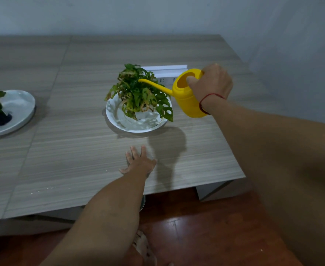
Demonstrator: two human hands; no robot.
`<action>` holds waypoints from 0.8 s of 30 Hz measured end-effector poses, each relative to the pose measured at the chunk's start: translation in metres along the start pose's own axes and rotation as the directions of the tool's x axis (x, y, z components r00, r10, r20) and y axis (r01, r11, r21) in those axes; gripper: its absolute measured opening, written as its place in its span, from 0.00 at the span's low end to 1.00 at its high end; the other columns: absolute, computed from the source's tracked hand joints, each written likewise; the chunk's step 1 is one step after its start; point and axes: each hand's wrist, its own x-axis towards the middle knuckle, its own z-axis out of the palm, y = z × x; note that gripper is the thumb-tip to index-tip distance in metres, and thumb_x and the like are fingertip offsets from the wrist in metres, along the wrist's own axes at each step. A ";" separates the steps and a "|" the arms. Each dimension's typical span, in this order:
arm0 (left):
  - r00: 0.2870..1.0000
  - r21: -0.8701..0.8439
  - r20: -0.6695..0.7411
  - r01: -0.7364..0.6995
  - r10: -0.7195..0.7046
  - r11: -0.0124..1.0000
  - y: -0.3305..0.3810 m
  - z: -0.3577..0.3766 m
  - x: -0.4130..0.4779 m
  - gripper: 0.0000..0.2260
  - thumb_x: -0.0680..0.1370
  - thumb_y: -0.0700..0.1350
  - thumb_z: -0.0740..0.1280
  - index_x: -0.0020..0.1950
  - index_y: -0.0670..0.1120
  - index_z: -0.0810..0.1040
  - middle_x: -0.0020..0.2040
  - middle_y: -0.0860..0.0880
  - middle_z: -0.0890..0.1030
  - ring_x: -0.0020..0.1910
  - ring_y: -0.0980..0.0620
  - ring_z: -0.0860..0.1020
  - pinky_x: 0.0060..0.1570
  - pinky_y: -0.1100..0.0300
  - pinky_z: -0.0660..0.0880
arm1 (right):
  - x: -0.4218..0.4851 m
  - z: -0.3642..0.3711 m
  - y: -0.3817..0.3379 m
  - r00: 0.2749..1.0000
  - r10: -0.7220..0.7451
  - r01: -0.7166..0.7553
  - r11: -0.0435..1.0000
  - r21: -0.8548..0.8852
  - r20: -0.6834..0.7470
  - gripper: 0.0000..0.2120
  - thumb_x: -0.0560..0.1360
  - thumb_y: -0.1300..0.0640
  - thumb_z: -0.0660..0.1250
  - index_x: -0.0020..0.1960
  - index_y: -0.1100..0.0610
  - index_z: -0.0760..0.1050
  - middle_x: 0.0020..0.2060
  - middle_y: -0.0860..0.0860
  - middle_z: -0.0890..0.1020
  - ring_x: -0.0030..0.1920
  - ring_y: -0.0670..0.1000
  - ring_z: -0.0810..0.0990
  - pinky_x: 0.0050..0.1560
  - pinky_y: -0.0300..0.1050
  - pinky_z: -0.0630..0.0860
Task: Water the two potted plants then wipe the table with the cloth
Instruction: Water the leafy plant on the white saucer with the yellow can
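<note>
Tilted the yellow watering can (pixel 186 95) with right hand (pixel 211 83) fingers wrapped round its handle, spout over the near plant (pixel 138 93) to pour. Pressed left hand (pixel 138 162), fingers spread flat and holding nothing, on the counter (pixel 81 150) before that plant, likely for balance

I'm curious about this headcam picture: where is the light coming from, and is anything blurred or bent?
Head view: the yellow watering can and right hand throw a dark shadow toward the table's near edge, so the light likely comes from above and behind; the right forearm at the frame's edge is blurred; the wide lens bows the table's edges.
</note>
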 end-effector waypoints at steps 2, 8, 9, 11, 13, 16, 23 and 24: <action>1.000 0.025 -0.004 -0.010 0.010 1.000 -0.002 0.001 0.006 0.41 0.76 0.70 0.56 0.78 0.58 0.33 0.76 0.44 0.27 0.77 0.42 0.31 0.75 0.35 0.45 | -0.004 0.004 -0.003 1.000 -0.008 0.007 1.000 0.011 0.015 0.18 0.70 0.46 0.67 0.52 0.58 0.79 0.52 0.56 0.82 0.54 0.59 0.79 0.44 0.46 0.71; 1.000 0.065 -0.001 -0.023 0.023 0.998 -0.002 0.001 0.010 0.41 0.77 0.70 0.54 0.78 0.57 0.32 0.76 0.43 0.27 0.77 0.42 0.31 0.75 0.36 0.45 | -0.005 0.008 0.005 0.999 0.026 -0.026 1.000 -0.002 0.039 0.17 0.70 0.46 0.68 0.51 0.57 0.80 0.51 0.55 0.82 0.52 0.59 0.80 0.42 0.44 0.66; 1.000 0.068 0.000 -0.023 0.023 0.997 -0.002 0.001 0.011 0.41 0.77 0.70 0.54 0.78 0.57 0.32 0.76 0.43 0.27 0.77 0.42 0.31 0.75 0.36 0.45 | -0.004 0.008 0.006 0.999 0.031 -0.030 1.000 -0.004 0.036 0.17 0.70 0.46 0.68 0.51 0.57 0.80 0.51 0.55 0.82 0.53 0.59 0.80 0.42 0.44 0.67; 1.000 0.083 0.004 -0.021 0.020 0.996 -0.003 0.002 0.013 0.41 0.77 0.70 0.53 0.77 0.57 0.31 0.76 0.42 0.26 0.77 0.42 0.31 0.75 0.36 0.45 | 0.000 0.007 0.005 0.999 0.037 -0.037 0.999 -0.011 0.025 0.16 0.70 0.47 0.68 0.51 0.57 0.80 0.52 0.56 0.82 0.53 0.59 0.80 0.43 0.45 0.69; 1.000 0.112 0.000 -0.018 0.018 0.994 -0.006 0.004 0.016 0.41 0.77 0.70 0.52 0.77 0.57 0.30 0.76 0.42 0.27 0.77 0.42 0.31 0.75 0.36 0.46 | 0.001 0.006 0.003 0.999 0.038 -0.037 0.999 -0.015 0.017 0.17 0.70 0.47 0.68 0.52 0.57 0.79 0.53 0.56 0.82 0.54 0.60 0.80 0.46 0.46 0.72; 0.999 0.106 -0.018 -0.025 0.027 0.994 -0.007 0.008 0.018 0.40 0.77 0.70 0.52 0.77 0.57 0.31 0.77 0.43 0.28 0.77 0.43 0.31 0.75 0.36 0.46 | 0.003 0.006 0.000 0.999 0.040 -0.040 0.999 -0.003 0.012 0.17 0.70 0.47 0.67 0.52 0.57 0.80 0.52 0.56 0.82 0.54 0.60 0.80 0.45 0.46 0.72; 0.999 0.129 -0.019 -0.041 0.044 0.991 -0.008 0.008 0.022 0.40 0.77 0.70 0.51 0.77 0.56 0.31 0.77 0.42 0.28 0.77 0.42 0.31 0.75 0.36 0.46 | 0.004 0.008 0.004 0.999 0.020 -0.020 1.000 0.002 0.038 0.18 0.68 0.45 0.68 0.50 0.57 0.81 0.50 0.56 0.83 0.53 0.59 0.81 0.47 0.47 0.75; 0.999 0.134 -0.020 -0.043 0.047 0.990 -0.008 0.008 0.021 0.40 0.77 0.69 0.51 0.78 0.56 0.31 0.77 0.41 0.28 0.77 0.42 0.31 0.75 0.36 0.46 | 0.004 0.007 0.005 0.999 0.027 -0.027 1.000 0.001 0.039 0.18 0.68 0.45 0.69 0.50 0.57 0.81 0.50 0.56 0.83 0.53 0.60 0.81 0.47 0.47 0.75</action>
